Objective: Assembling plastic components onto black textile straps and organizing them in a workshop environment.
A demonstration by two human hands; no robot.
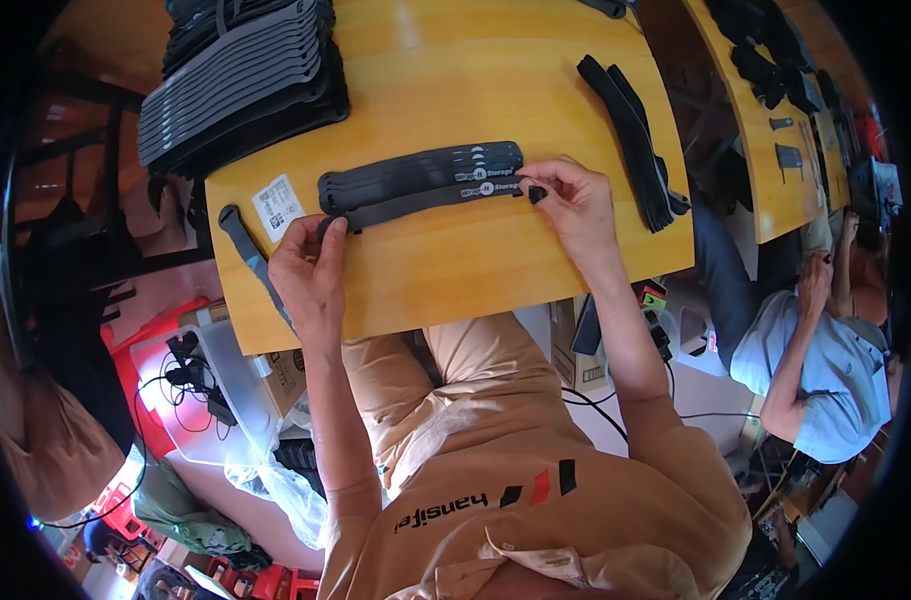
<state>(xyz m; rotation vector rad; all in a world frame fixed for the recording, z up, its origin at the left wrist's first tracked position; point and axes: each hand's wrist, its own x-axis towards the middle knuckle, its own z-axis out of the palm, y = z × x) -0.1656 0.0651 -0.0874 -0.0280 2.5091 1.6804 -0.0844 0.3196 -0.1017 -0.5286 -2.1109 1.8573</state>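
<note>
Tabletop (455, 60) of yellow wood fills the upper middle of the view, with a second table (765, 190) at three o'clock where another person (825, 370) in a light blue shirt sits. At eleven o'clock rests a big stack of black straps (245, 80); a narrower bundle of straps (630, 130) lies at two o'clock. Near the centre sits a short pile of straps (425, 165), and touching its near edge lies the single black strap (425, 197), stretched flat between both hands. The left hand (310, 270) pinches the strap's nine o'clock end, fingers closed on it against the wood. The right hand (573, 205) is curled tight around the three o'clock end, thumb and fingertips gripping it. A loose strap (250, 260) hangs over the table's edge at nine o'clock, beside a small white label (277, 205).
</note>
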